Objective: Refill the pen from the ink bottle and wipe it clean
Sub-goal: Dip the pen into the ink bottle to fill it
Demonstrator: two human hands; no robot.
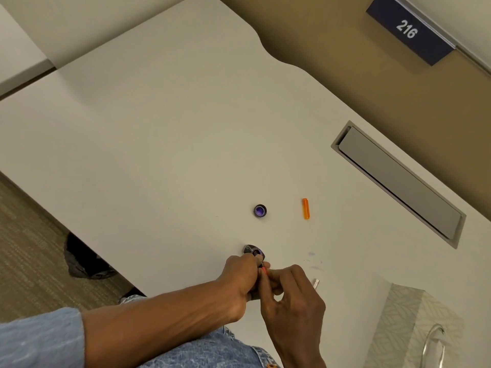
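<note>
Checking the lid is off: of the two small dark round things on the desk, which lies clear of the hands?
The cap, left of the orange pen piece; the ink bottle touches the left hand.

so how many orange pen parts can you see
2: an orange cap lying alone on the desk, right of the bottle lid, and an orange sliver of pen pinched between both hands by the ink bottle. More may be hidden.
</note>
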